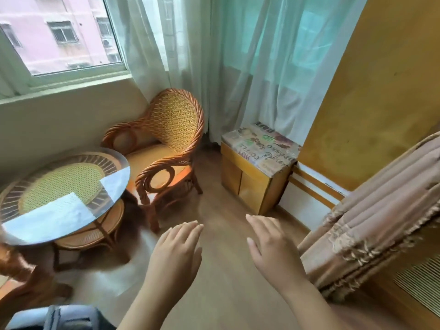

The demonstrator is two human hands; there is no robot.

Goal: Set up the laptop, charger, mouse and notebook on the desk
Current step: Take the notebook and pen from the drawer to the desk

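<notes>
Wooden floor (226,270) fills the frame's middle, where left hand (177,253) and right hand (271,246) hover flat and empty; no laptop, charger, mouse or notebook shows, so setup looks unstarted.

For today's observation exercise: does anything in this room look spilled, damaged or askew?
Nothing stands out. The wicker chair and glass-topped table stand upright, and both hands hover open, holding nothing.
</notes>
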